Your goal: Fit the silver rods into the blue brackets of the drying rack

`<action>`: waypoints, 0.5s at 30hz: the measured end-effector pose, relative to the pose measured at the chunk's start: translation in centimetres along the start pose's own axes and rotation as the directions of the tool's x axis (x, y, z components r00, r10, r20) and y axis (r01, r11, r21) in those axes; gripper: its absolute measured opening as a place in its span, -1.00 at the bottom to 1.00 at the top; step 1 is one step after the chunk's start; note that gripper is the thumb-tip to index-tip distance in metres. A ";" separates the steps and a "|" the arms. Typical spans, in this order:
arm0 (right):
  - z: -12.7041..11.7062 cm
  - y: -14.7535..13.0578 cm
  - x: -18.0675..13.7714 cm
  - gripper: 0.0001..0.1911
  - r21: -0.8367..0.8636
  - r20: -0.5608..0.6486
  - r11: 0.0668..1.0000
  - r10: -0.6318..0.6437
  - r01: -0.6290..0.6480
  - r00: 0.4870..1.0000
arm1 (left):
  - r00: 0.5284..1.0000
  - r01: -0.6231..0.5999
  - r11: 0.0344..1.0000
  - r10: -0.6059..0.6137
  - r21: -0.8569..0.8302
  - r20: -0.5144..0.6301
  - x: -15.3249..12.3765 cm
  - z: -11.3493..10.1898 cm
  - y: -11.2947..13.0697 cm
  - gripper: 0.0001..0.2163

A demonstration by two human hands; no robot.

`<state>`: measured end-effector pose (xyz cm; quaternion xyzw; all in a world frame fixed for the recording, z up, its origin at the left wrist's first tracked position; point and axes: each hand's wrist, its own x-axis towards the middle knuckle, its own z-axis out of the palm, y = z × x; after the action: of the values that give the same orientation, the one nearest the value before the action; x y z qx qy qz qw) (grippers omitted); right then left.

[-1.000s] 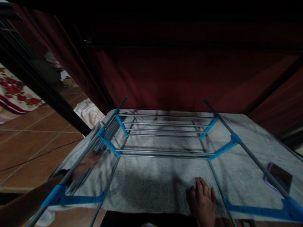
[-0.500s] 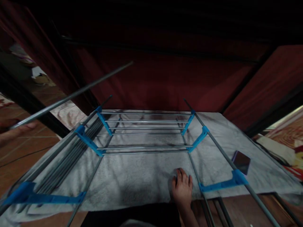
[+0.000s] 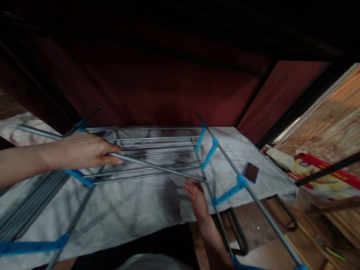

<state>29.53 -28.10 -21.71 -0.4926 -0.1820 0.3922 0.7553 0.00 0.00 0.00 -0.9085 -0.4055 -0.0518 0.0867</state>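
Observation:
My left hand (image 3: 84,150) is wrapped around a grey metal rod (image 3: 157,166), which slants across the rack from upper left to lower right. Close to the rod's right end is my right hand (image 3: 199,198), palm up with the fingers extended; whether they touch the rod I cannot tell. Beneath both hands lies a partly built rack of metal tubes, with crossbars (image 3: 157,138) fitted between blue plastic brackets. One right-hand bracket (image 3: 229,191) has no crossbar in it. My left forearm hides part of the rack's left side.
A grey cloth (image 3: 135,210) covers the surface under the rack. Several loose rods (image 3: 33,202) lie at the left. A phone (image 3: 251,173) rests on the cloth at right, beyond the side tube (image 3: 230,157). Dark red panels (image 3: 168,90) rise behind; a red and yellow package (image 3: 317,176) is at far right.
My left hand has brought the rod from the far left across the rack. My right hand has lifted off the cloth and turned, nearing the rod's end. The view has swung right.

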 end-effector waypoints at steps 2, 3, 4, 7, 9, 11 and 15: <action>0.1 -1.5 0.4 -0.55 0.186 0.036 0.982 0.022 -0.028 0.999 | 0.937 -0.228 0.974 0.218 0.006 0.273 1.9 -0.6 1.5 -0.10; -0.1 -2.1 0.8 -0.60 0.251 0.040 0.967 0.025 -0.035 0.999 | 0.901 -0.281 0.960 0.264 -0.002 0.345 2.5 -0.6 2.2 -0.14; -0.2 -2.7 1.2 -0.66 0.300 0.029 0.953 0.029 -0.036 0.999 | 0.899 -0.277 0.961 0.263 -0.011 0.350 2.8 -0.4 3.0 -0.21; -1.0 -3.7 2.9 -0.81 0.376 -0.063 0.926 0.057 -0.029 0.996 | 0.911 -0.215 0.971 0.237 -0.103 0.338 2.4 1.1 5.0 -0.54; -1.5 -3.8 4.0 -0.87 0.383 -0.146 0.924 0.077 -0.015 0.986 | 0.900 -0.181 0.972 0.224 -0.148 0.374 1.7 2.6 6.4 -0.71; -2.1 -3.7 4.9 -0.89 0.384 -0.232 0.923 0.074 0.021 0.970 | 0.878 -0.155 0.976 0.208 -0.155 0.430 0.9 4.5 8.2 -0.73; -3.5 -3.7 5.6 -0.87 0.355 -0.316 0.933 0.056 0.064 0.947 | 0.863 -0.111 0.981 0.176 -0.161 0.474 -1.7 9.5 11.8 -0.67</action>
<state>36.90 -26.63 -20.66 -0.4025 0.0174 0.3319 0.8530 7.88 -7.12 -11.00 -0.9236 -0.3413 0.1584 -0.0730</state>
